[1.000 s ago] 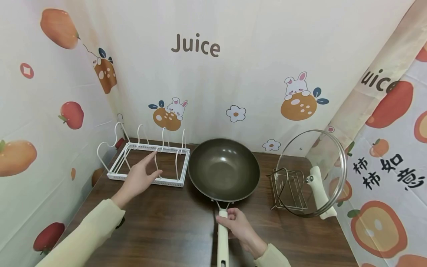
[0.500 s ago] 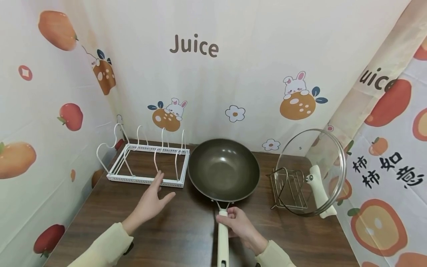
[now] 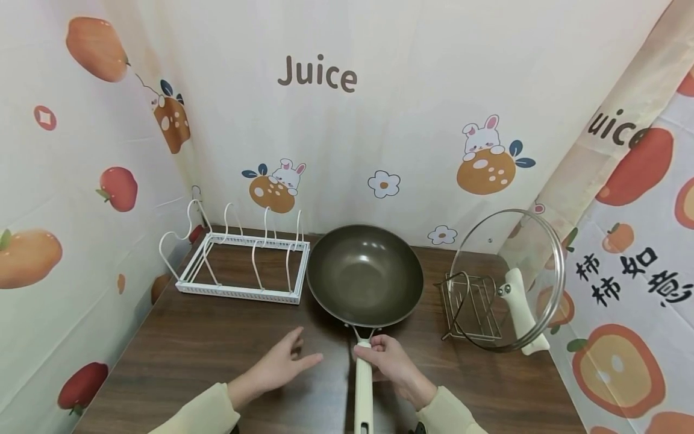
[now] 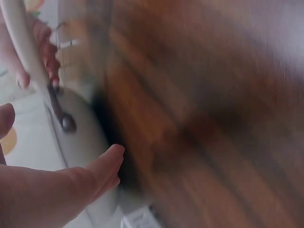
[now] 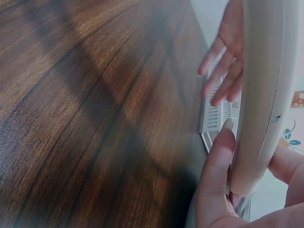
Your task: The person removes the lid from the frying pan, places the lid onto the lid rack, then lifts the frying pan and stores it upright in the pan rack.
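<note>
A dark frying pan (image 3: 364,274) with a cream handle (image 3: 364,386) sits in the middle of the wooden table, its handle pointing toward me. My right hand (image 3: 398,367) grips the handle close to the pan; in the right wrist view, thumb and fingers (image 5: 216,175) lie on either side of it. Left of the handle, my left hand (image 3: 276,364) hovers over the table with fingers extended and holds nothing. In the left wrist view the left hand (image 4: 61,187) appears near the pan's pale outer side (image 4: 78,128), apparently without gripping it.
A white wire rack (image 3: 238,294) with upright dividers stands at the back left, close beside the pan. On the right, a glass lid (image 3: 555,283) with a cream handle (image 3: 522,313) leans upright in a small metal wire rack (image 3: 479,307). Printed curtains (image 3: 336,138) enclose the table's back and sides.
My left hand has moved from the white rack toward me and to the right, coming near the pan handle. The right hand keeps its grip, and the pan stays in place.
</note>
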Tool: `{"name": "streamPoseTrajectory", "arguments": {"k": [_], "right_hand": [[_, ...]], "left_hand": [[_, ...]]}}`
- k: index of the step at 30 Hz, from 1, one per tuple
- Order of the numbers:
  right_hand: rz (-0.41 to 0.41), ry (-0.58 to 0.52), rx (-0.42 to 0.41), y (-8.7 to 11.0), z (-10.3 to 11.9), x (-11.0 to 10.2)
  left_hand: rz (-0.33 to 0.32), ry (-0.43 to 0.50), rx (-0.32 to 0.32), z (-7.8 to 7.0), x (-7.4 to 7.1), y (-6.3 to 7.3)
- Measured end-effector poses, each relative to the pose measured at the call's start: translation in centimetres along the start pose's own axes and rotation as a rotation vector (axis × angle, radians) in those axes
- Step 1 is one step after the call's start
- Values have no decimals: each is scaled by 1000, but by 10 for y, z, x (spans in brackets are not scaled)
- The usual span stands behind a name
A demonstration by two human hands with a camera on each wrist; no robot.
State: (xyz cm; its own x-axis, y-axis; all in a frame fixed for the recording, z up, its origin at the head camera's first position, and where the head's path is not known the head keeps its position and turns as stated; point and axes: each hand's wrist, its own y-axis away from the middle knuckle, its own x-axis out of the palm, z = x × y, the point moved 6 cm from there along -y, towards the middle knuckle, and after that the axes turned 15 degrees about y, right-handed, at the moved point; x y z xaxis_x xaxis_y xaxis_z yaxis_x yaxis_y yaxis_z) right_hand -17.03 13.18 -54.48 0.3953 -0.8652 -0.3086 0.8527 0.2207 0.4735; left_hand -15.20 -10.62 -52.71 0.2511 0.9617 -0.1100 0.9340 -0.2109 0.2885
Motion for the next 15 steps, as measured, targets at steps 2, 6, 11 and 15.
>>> {"name": "streamPoseTrajectory", "arguments": {"k": [2, 6, 11, 15], "right_hand": [[4, -1, -2, -1, -1, -1], [13, -4, -12, -3, -1, -2], [18, -1, -34, -5, 0, -3], [17, 9, -46, -6, 1, -4]], "left_hand": [[41, 23, -40, 4, 9, 2], [114, 79, -77, 9, 26, 6], [229, 261, -152, 19, 52, 10], [336, 429, -232, 27, 72, 17]]}}
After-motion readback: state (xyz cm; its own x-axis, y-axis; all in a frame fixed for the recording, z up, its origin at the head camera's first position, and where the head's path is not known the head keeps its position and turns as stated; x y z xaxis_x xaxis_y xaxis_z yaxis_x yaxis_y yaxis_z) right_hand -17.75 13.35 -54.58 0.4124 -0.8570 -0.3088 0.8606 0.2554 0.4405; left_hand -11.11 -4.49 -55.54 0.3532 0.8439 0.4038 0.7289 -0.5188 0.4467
